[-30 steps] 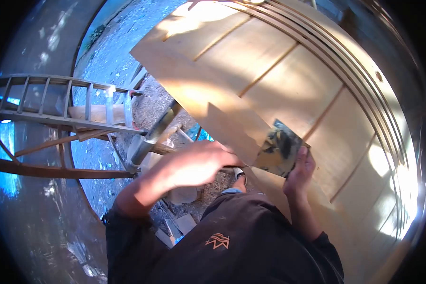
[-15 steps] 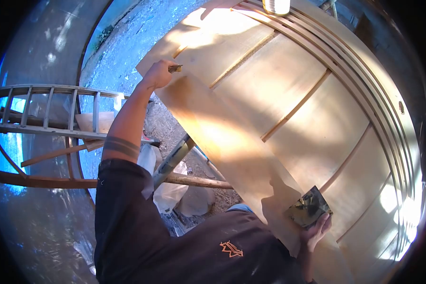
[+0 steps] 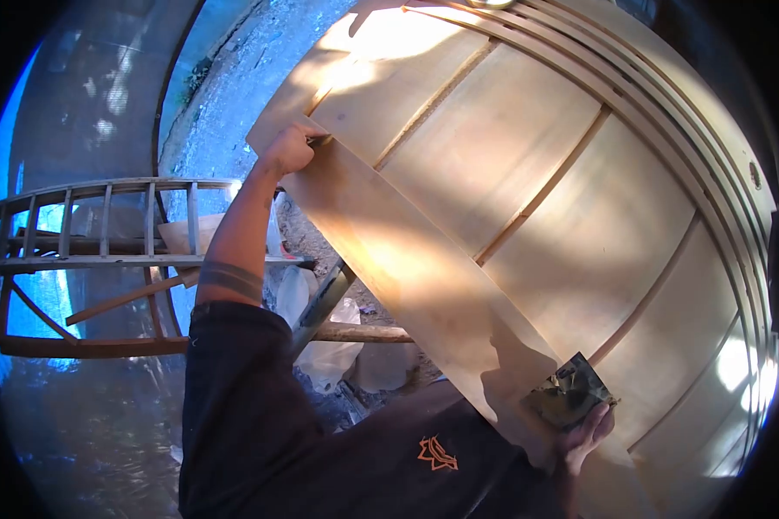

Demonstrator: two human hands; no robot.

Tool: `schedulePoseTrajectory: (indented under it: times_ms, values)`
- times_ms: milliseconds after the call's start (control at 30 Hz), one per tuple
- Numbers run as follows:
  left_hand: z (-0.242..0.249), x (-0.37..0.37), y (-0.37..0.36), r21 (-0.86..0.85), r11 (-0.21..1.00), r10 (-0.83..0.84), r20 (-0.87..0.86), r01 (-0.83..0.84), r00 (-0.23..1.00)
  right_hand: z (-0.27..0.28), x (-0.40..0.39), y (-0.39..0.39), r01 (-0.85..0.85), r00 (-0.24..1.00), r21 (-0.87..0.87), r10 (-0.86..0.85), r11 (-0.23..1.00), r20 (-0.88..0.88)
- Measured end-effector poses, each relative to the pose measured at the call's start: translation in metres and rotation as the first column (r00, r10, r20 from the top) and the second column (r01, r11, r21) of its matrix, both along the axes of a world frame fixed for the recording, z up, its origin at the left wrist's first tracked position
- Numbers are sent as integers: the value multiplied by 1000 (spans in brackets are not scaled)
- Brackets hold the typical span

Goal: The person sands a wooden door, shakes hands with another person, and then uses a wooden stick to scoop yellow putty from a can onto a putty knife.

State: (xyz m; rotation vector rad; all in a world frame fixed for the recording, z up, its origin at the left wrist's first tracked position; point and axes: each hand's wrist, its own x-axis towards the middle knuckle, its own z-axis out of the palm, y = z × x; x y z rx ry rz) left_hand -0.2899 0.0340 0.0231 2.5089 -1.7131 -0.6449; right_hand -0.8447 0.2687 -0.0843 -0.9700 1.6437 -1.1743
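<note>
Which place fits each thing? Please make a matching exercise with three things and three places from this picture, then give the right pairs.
Things:
1. left hand
2. right hand
3. ladder

Places:
A. lying level beyond the wooden panel's left edge
B. at the panel's far upper edge
C. low on the panel, holding a dark smeared square plate

Pairs: 1-B, 2-C, 3-A

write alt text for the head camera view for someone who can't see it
A person's left hand is stretched out to the far edge of a large pale wooden panelled door lying flat, pressing a small tool there, while the right hand holds a dark smeared square plate near the body. A wooden ladder lies beyond on gravel ground.
</note>
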Motion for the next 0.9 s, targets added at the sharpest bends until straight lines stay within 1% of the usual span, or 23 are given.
schedulePoseTrajectory:
  times_ms: [100,167,267,300,400,433,533,600,667,700,800,833,900]
  values:
    - [-8,-15,12,-9,1000,-4,4,4,1000,-7,-3,3,-30,999,-17,31,999,30]
    - [-9,-27,21,-18,1000,-7,-12,6,1000,0,-3,-1,-32,997,2,32,999,77]
    - [-9,-49,34,-46,998,-43,-48,41,998,8,-8,-7,-132,965,20,124,991,231]
    - [-9,-56,39,-57,997,-57,-62,54,996,14,1,-12,-87,980,-6,87,996,178]
    - [-5,-86,49,24,999,33,-39,-32,999,18,-3,-13,-140,972,-18,141,990,189]
    - [-7,-90,52,24,999,28,-52,-26,998,23,4,-18,-83,982,-57,92,995,167]
    - [-8,-111,64,23,999,24,-74,-23,997,24,-2,-18,-157,961,-70,169,985,221]
    - [-4,-134,72,16,999,29,-66,-28,997,27,0,-21,-146,960,-100,165,984,224]
    - [-1,-153,77,54,997,63,-36,-61,997,24,2,-20,-125,958,-93,145,988,248]
    - [-1,-160,81,74,994,82,-20,-80,996,25,1,-20,-144,955,-94,164,985,247]
    - [-6,-178,93,19,999,43,-84,-42,996,26,5,-21,-101,942,-72,119,992,314]
    - [-5,-186,95,75,996,61,-46,-57,997,28,4,-22,-114,947,-86,134,990,292]
    - [-8,-204,104,43,998,-38,-32,39,999,27,3,-22,-122,939,-102,148,987,310]
